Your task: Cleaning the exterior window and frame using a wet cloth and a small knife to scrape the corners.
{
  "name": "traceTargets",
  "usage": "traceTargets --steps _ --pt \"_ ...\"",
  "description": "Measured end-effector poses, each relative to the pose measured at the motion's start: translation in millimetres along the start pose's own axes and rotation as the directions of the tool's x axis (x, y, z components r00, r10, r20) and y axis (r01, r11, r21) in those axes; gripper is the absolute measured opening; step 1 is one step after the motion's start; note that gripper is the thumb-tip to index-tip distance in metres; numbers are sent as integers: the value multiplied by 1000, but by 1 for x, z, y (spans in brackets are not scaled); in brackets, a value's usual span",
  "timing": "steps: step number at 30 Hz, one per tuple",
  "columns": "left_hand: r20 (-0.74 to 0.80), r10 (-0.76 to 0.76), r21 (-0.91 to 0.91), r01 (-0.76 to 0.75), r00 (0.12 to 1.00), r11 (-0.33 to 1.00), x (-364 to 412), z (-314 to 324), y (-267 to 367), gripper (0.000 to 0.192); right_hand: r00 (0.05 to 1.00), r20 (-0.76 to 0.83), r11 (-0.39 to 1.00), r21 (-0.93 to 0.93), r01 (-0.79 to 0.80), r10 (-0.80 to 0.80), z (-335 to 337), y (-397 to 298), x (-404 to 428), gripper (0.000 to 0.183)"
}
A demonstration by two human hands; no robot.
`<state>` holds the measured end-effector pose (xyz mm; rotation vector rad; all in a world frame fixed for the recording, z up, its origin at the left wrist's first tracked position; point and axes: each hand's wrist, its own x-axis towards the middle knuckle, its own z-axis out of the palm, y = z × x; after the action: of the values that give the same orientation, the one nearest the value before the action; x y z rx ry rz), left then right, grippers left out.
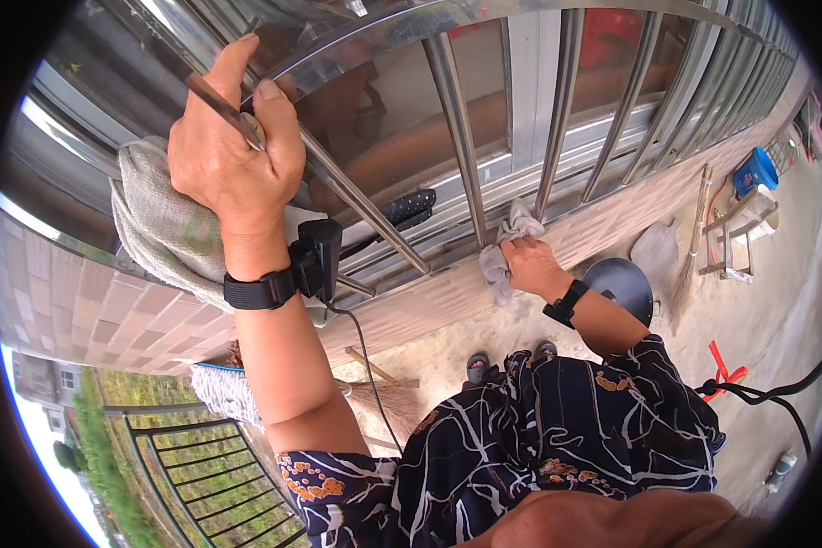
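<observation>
My left hand (236, 137) is raised at the metal window bars, its thumb and forefinger by a bar and a thin metal piece with a round end (252, 130) lying across it. What the hidden fingers hold I cannot tell. A beige woven cloth (168, 219) hangs beside that wrist. Lower on the right, my right hand (531, 264) grips a greyish rag (496, 270) at the foot of an upright stainless steel bar (455, 130), against the window sill. Both wrists wear black straps; the left one carries a black device with a cable.
Below the window runs a tiled wall (411, 308). On the floor are a dark round pan (620, 288), a straw broom (692, 253), a wooden stool (729, 236) and a blue bucket (755, 171). A white mop head (222, 394) and black railing (205, 466) are at lower left.
</observation>
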<state>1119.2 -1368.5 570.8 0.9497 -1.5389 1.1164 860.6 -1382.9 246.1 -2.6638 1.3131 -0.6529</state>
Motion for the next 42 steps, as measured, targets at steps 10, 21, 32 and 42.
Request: traceTargets --steps 10,21,32,42 --pt "-27 32 -6 -32 999 999 -2 0 -2 29 966 -165 891 381 248 -198 17 -79 36 39" --pt "83 -4 10 3 997 1000 2 -4 9 29 954 -33 954 -47 296 -297 27 -71 42 27" --pt "86 -15 78 9 996 997 5 -9 10 30 820 473 938 -46 -343 323 15 11 -39 36" --pt "9 29 93 -30 1000 995 9 -9 12 28 932 -353 763 624 169 82 -61 -92 40 52"
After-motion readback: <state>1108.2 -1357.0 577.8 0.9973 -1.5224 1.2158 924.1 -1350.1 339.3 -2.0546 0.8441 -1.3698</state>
